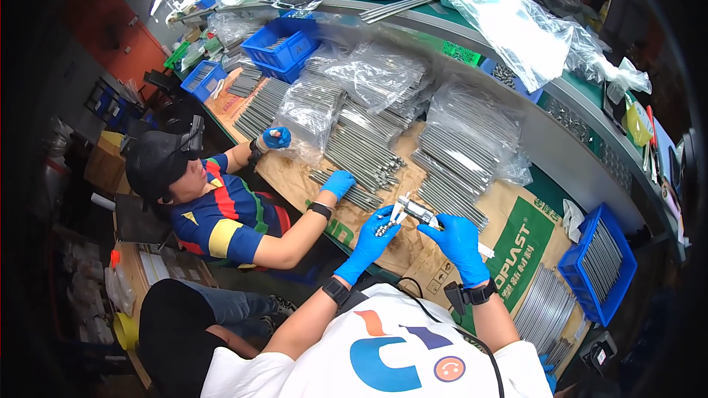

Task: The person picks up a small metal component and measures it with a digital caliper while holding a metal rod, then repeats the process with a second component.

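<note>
Blue gloves cover both of my hands, which are close together over the front of the workbench. My right hand [459, 245] is closed around a digital caliper [419, 211], whose jaws point toward my other hand. Several small metal parts [385, 229] lie in my left hand [371, 242], its fingers curled around them beside the caliper jaws. Whether a part sits between the jaws is too small to tell. Just beyond my hands are rows of metal rods [361, 151] and another stack of rods [450, 184] partly under clear plastic.
At my left a co-worker [228, 206] in a striped shirt reaches over the rods with gloved hands. A blue bin [599, 264] of rods stands at the right, near loose rods [544, 306]. Blue crates [280, 48] sit at the back, below a raised shelf [472, 26].
</note>
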The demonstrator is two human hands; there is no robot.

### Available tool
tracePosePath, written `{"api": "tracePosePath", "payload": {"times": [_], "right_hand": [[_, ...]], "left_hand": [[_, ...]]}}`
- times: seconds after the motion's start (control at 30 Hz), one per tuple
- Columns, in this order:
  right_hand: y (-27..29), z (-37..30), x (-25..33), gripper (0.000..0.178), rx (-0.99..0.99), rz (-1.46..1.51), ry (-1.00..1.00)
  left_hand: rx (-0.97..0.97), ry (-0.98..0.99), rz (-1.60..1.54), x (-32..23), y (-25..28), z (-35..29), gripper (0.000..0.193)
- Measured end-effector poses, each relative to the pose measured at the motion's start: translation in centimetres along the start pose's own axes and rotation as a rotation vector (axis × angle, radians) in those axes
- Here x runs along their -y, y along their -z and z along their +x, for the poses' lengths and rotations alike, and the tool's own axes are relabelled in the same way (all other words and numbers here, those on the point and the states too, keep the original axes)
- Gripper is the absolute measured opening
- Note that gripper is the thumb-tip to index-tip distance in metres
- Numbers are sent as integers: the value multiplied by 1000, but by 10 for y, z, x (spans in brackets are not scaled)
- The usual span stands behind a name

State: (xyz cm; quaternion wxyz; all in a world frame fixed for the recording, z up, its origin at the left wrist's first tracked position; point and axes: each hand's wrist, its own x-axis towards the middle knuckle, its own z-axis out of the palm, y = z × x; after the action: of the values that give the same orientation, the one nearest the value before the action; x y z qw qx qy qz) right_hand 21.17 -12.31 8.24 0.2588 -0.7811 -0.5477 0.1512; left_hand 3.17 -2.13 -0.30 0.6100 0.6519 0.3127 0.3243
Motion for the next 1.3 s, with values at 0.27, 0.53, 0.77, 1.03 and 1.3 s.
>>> {"api": "tracePosePath", "payload": {"times": [0.27,0.53,0.77,1.03,1.3], "right_hand": [[13,-4,0,42,-77,69,-24],[-8,10,8,41,-118,34,78],[-12,8,10,39,-135,5,57],[-13,-5,1,39,-45,56,-1],[-14,-4,1,40,-55,42,9]], "left_hand": [[95,-55,42,-9,20,-13,48],[168,-122,411,10,17,-11,52],[65,-37,31,9,6,-1,43],[10,-12,37,0,7,1,37],[18,-20,28,-9,4,1,39]]}}
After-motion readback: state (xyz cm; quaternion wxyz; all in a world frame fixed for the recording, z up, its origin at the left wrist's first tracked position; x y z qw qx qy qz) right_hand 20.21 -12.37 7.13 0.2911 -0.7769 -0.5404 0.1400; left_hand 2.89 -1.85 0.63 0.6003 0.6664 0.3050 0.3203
